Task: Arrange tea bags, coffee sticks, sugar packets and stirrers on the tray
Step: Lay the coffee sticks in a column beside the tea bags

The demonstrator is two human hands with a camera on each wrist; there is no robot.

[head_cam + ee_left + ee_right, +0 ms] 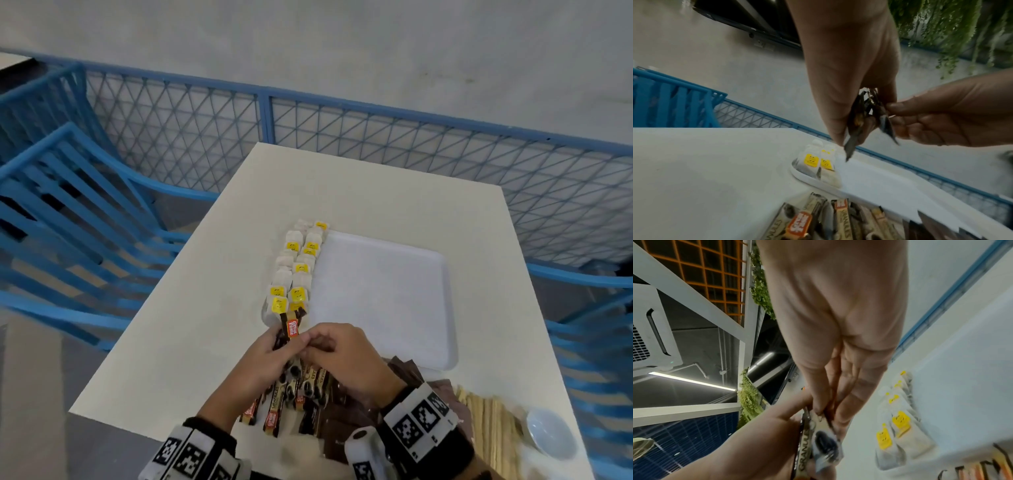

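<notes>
Nearest the viewer, loose coffee sticks (274, 416) lie at 6 o'clock on the counter (178, 329), above which the left hand (255, 363) is clamped round a bundle of sticks (865, 113) while the right hand (346, 356) pinches one of them; the sticks should probably be squared at their ends, then set down parallel. Farther, the tray (383, 294) carries two rows of tea bags (296, 267) along its 9 o'clock edge. Everything toward its 3 o'clock rim is bare, giving room to lower the bundle without brushing the bags.
</notes>
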